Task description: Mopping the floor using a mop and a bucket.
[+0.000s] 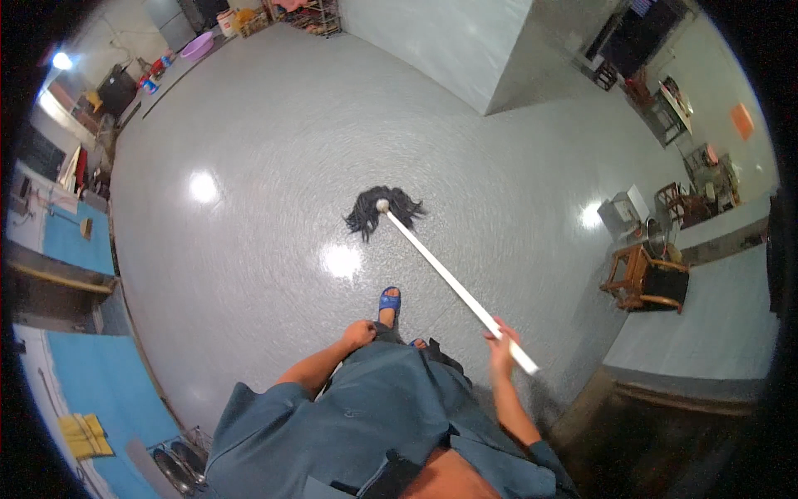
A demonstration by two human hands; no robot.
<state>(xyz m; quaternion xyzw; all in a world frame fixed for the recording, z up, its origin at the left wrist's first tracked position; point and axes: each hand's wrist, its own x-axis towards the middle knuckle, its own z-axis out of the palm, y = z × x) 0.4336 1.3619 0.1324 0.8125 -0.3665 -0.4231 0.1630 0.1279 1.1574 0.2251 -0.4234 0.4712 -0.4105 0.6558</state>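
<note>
My right hand (504, 343) is wrapped round the white handle (445, 277) of a mop, near its top end. The handle slants away to the left, down to a black string mop head (363, 214) spread on the floor in front of me. A round pale joint links handle and strings. My left hand (360, 334) is off the mop, beside my thigh, against the dark trousers (388, 334). Its fingers look curled in, and what they may hold is hidden. Below it shows my foot in a blue slipper (389, 299).
Shiny grey floor (249, 141) surrounds the mop. A wall corner (486, 104) juts in ahead. To the right stand a wooden chair (638, 279) and a white box (625, 212). A purple basin (198, 46) sits far left; a yellow cloth (86, 436) hangs near left.
</note>
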